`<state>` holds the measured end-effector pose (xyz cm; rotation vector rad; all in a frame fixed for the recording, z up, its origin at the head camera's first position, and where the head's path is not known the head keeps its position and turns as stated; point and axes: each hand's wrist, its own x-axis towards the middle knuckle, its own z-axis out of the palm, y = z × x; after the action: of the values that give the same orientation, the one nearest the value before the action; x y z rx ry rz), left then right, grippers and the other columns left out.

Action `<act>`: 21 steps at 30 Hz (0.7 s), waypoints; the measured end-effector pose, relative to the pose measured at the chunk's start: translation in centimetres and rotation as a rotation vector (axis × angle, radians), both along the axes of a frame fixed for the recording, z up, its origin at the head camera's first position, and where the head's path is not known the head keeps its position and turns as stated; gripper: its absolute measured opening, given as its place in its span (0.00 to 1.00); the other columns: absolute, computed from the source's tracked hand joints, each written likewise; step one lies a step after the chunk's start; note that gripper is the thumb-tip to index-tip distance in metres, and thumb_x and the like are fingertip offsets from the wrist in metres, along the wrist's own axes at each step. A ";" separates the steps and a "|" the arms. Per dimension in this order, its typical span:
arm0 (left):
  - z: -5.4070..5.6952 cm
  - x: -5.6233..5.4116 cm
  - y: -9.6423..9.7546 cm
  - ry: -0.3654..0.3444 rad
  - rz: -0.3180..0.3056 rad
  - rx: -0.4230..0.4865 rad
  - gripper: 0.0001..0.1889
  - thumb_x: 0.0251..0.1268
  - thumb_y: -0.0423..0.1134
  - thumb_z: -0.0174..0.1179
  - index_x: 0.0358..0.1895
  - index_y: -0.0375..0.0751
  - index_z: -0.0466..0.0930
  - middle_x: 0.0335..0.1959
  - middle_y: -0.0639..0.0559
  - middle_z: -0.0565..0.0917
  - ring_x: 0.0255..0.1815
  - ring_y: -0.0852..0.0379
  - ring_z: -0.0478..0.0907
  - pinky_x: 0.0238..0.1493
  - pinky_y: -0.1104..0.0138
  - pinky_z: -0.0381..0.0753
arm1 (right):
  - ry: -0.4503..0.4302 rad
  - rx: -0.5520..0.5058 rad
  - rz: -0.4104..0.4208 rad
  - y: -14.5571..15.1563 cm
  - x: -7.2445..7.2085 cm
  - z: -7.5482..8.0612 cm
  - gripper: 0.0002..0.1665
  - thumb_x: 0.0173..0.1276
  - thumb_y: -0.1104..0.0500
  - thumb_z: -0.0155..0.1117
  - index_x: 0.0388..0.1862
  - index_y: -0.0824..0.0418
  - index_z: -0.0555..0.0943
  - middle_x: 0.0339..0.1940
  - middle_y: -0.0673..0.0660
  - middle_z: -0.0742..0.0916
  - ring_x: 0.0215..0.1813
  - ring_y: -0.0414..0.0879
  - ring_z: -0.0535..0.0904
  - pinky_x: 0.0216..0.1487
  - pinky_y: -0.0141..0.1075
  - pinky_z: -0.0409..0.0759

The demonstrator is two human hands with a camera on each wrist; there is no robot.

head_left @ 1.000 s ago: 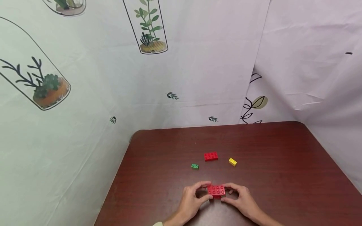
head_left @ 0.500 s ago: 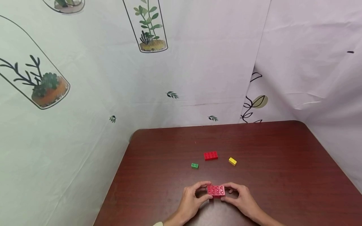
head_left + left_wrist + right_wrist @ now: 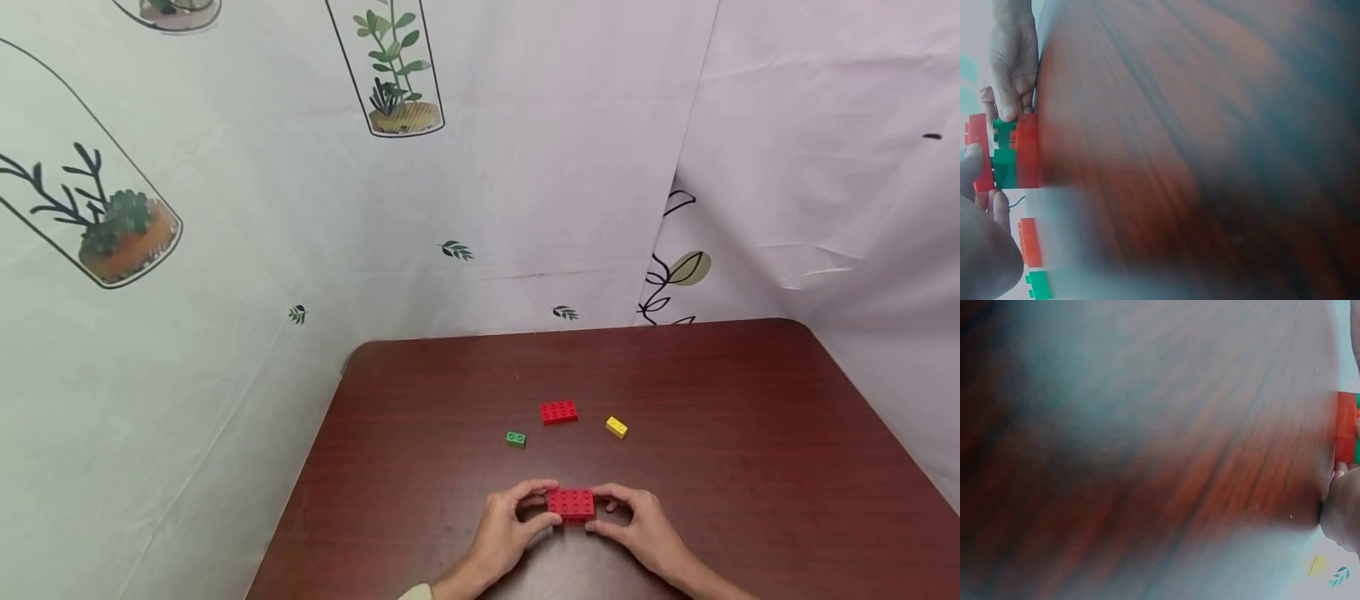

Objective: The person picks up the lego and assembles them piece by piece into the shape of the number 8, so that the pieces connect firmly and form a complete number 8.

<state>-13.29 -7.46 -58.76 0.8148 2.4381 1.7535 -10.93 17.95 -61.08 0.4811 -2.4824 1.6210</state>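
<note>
- White cloth (image 3: pixel 195 375) covered the left side and the back, printed with plants in dark, glass-shaped outlines and with small leaf sprigs.
- Dark reddish-brown, the wood-grained table (image 3: pixel 750 467) spread out below it, its far corners rounded.
- Next came the person's left hand (image 3: pixel 501 530), a pale sleeve (image 3: pixel 417 592) at its wrist; thumb and fingers pinched the left end of the upper brick in a small stack.
- Beyond that hand, a small loose green brick (image 3: pixel 516 440) lay on the table, studs up.
- Slightly farther back and to the right lay a loose red brick (image 3: pixel 558 412), also studs up.
- Between the two hands, near the front, was the stack (image 3: pixel 572 500): a lower red brick (image 3: pixel 1029 153) at the bottom, two green bricks (image 3: pixel 1005 169) standing on it with a gap between them, and an upper red brick (image 3: pixel 982 134) above, slightly askew, green studs showing beneath it.
- Farther right and back, a small yellow brick (image 3: pixel 617 427) lay at an angle, well apart from the hands.
- Rightmost, the right hand (image 3: pixel 647 530) gripped the other end of the stack, its thumb against the lower layers; the hands themselves were apart.
</note>
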 end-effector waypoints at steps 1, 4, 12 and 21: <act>0.0 0.0 0.0 -0.004 -0.002 0.002 0.21 0.65 0.39 0.75 0.61 0.45 0.87 0.55 0.55 0.90 0.53 0.61 0.87 0.53 0.66 0.88 | 0.000 0.000 0.000 0.0 0.0 0.0 0.22 0.59 0.57 0.86 0.51 0.56 0.89 0.45 0.48 0.92 0.41 0.40 0.84 0.41 0.33 0.85; -0.2 -0.1 -0.1 0.001 -0.008 0.010 0.21 0.65 0.39 0.74 0.61 0.46 0.87 0.55 0.54 0.90 0.53 0.60 0.87 0.53 0.65 0.88 | -0.003 0.000 -0.002 0.0 0.0 0.1 0.21 0.59 0.57 0.86 0.51 0.55 0.90 0.45 0.48 0.92 0.41 0.39 0.84 0.41 0.33 0.85; -0.2 -0.2 0.1 0.056 -0.027 0.005 0.19 0.66 0.40 0.74 0.60 0.45 0.87 0.53 0.51 0.91 0.52 0.58 0.88 0.51 0.61 0.89 | -0.002 0.001 -0.017 0.1 0.0 0.1 0.20 0.58 0.56 0.86 0.49 0.55 0.90 0.44 0.47 0.92 0.41 0.38 0.84 0.41 0.32 0.85; -0.1 -0.2 0.2 0.156 -0.029 0.021 0.19 0.64 0.37 0.75 0.58 0.43 0.88 0.51 0.50 0.91 0.49 0.55 0.90 0.48 0.62 0.90 | 0.108 -0.005 -0.019 -0.3 0.1 -0.1 0.21 0.55 0.58 0.88 0.48 0.54 0.90 0.42 0.45 0.91 0.39 0.39 0.84 0.39 0.32 0.84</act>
<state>-13.44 -7.27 -58.91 1.0215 2.4912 1.7722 -10.81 17.67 -61.22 0.5282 -2.3967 1.5515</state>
